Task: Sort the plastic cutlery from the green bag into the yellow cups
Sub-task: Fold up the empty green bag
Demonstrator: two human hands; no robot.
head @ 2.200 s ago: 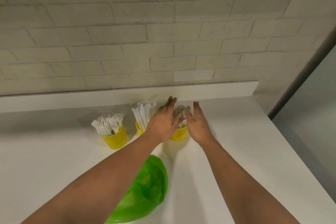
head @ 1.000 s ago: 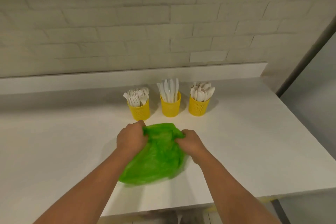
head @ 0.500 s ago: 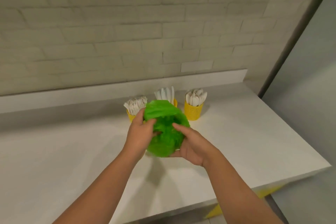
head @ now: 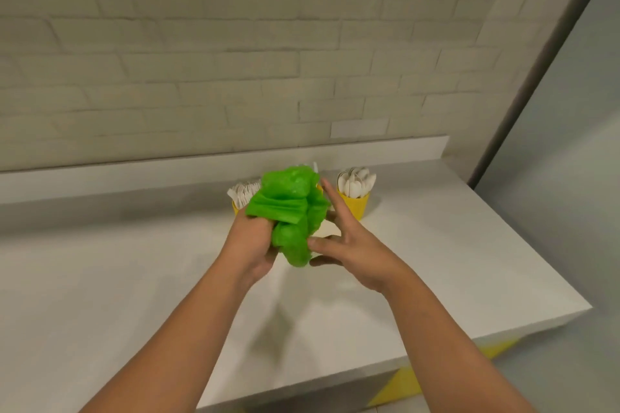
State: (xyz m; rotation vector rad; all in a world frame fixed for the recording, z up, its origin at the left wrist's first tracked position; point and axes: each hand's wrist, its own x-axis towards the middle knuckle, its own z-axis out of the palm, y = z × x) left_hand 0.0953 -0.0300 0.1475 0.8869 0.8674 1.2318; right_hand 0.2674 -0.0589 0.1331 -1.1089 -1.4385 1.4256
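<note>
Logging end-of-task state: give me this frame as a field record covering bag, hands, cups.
bag: green bag, crumpled, held above the counter
left hand: grips the bag's lower left
right hand: fingers straight, touching the bag's right side
right cup: yellow, upright, holds spoons
left cup: mostly hidden by bag, forks showing

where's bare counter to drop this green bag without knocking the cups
Bare counter runs wide to the left of the fork cup, and a smaller patch lies right of the spoon cup, out to the edge. The near strip along the front edge is free. Crowded: between those cups, behind the green bag.
</note>
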